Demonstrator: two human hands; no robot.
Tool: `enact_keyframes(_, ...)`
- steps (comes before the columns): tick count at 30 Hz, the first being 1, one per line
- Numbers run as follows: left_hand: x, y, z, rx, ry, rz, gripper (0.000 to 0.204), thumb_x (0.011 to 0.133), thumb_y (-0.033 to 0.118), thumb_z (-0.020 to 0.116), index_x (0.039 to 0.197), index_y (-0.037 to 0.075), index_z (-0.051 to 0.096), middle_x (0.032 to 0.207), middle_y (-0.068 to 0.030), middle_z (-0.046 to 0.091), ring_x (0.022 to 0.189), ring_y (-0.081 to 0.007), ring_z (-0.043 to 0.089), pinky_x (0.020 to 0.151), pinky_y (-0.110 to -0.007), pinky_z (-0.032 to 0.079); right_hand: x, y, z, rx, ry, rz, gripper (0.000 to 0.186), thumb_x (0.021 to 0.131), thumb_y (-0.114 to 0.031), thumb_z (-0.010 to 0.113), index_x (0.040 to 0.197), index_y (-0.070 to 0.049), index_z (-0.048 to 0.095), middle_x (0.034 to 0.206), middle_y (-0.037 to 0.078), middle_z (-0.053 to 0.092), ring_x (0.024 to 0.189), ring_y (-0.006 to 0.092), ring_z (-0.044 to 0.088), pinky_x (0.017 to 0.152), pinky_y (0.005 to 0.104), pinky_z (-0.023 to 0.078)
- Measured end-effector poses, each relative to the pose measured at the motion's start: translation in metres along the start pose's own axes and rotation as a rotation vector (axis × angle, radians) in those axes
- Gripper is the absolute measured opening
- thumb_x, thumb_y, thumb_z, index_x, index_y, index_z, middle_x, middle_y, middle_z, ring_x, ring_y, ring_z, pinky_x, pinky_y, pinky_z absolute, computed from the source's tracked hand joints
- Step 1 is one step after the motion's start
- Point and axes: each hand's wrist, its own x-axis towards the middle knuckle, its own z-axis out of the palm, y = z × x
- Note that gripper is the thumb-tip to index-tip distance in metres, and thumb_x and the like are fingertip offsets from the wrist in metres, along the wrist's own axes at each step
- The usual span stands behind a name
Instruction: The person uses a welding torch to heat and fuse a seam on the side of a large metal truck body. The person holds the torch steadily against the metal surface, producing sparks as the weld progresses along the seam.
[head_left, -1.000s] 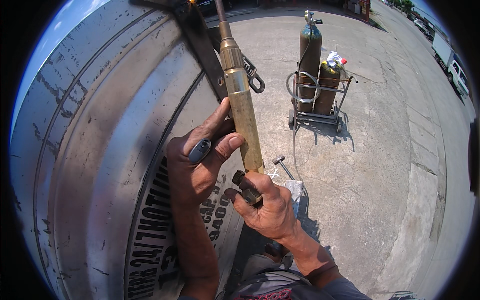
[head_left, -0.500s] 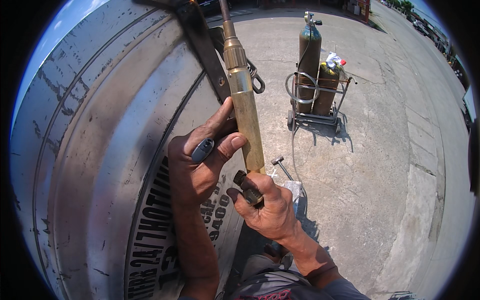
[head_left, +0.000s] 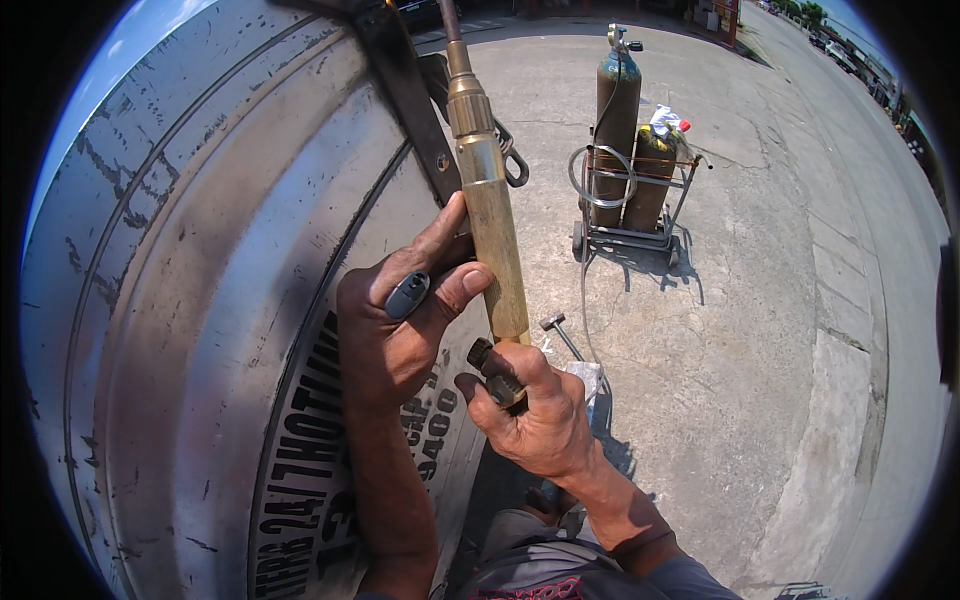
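Note:
A brass gas torch [head_left: 497,240] runs upward through the middle of the view, its narrow tube leaving the top edge. My right hand [head_left: 540,410] is closed round its lower end, thumb and index finger beside the dark valve knobs [head_left: 498,378]. My left hand [head_left: 390,310] steadies the handle from the left, thumb tip against it and index finger stretched up along it; its other fingers are largely hidden. Between that thumb and index finger sits a small grey oval thing [head_left: 407,296], perhaps a lighter's end. The torch tip is out of view.
A large scuffed metal panel [head_left: 230,230] with black lettering curves along the left, a dark bracket [head_left: 410,90] at its upper edge. On the concrete, a wheeled cart [head_left: 640,238] holds two gas cylinders [head_left: 617,130]. A hose [head_left: 586,300] trails from it past a hammer [head_left: 560,332].
Both hands keep the same hold on the torch, with almost no movement. The background has shifted only very slightly.

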Motion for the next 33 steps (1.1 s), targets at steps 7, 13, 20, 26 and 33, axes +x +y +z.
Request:
enact_keyframes(7,0.0000,0.0033,0.0022,-0.038,0.004,-0.019,0.056,0.091,0.004,0.081,0.143,-0.004,0.062,0.134,-0.0225,0.071,0.115,-0.0231,0.072,0.097,-0.036,0.062,0.0014,0.0020,-0.0008,0.005,0.007,-0.035,0.036,0.093,-0.012,0.079,0.121,-0.007,0.057,0.080,0.009,0.071,0.066,0.0171,0.073,0.058,0.0325,0.056)
enact_keyframes(13,0.0004,0.0040,0.0011,-0.040,0.003,-0.027,0.056,0.090,0.004,0.082,0.143,-0.004,0.062,0.133,-0.0227,0.071,0.114,-0.0235,0.073,0.095,-0.036,0.062,0.0025,-0.0018,-0.0015,0.017,-0.005,-0.003,0.035,0.094,-0.013,0.079,0.119,-0.007,0.057,0.079,0.009,0.070,0.065,0.0168,0.072,0.057,0.0325,0.056)
enact_keyframes(20,0.0012,0.0024,0.0005,-0.059,-0.009,0.004,0.057,0.091,0.006,0.082,0.142,-0.004,0.062,0.131,-0.0227,0.072,0.113,-0.0243,0.074,0.095,-0.036,0.063,0.0020,-0.0024,-0.0015,0.007,0.005,-0.016,0.034,0.094,-0.013,0.079,0.119,-0.007,0.057,0.076,0.009,0.070,0.064,0.0169,0.072,0.056,0.0326,0.055)
enact_keyframes(26,0.0006,0.0037,0.0004,-0.051,-0.012,-0.014,0.058,0.090,0.005,0.082,0.144,-0.004,0.061,0.131,-0.0225,0.072,0.113,-0.0247,0.074,0.095,-0.037,0.063,0.0017,-0.0020,-0.0014,0.013,0.009,-0.023,0.034,0.093,-0.013,0.079,0.119,-0.007,0.058,0.076,0.009,0.070,0.064,0.0171,0.073,0.057,0.0322,0.055)
enact_keyframes(33,0.0005,0.0059,0.0012,-0.033,-0.008,-0.022,0.058,0.090,0.005,0.082,0.144,-0.003,0.061,0.130,-0.0221,0.073,0.114,-0.0244,0.074,0.096,-0.037,0.063,0.0014,-0.0008,-0.0010,0.013,0.007,-0.028,0.034,0.093,-0.013,0.078,0.119,-0.007,0.058,0.077,0.008,0.070,0.065,0.0168,0.073,0.057,0.0320,0.055)
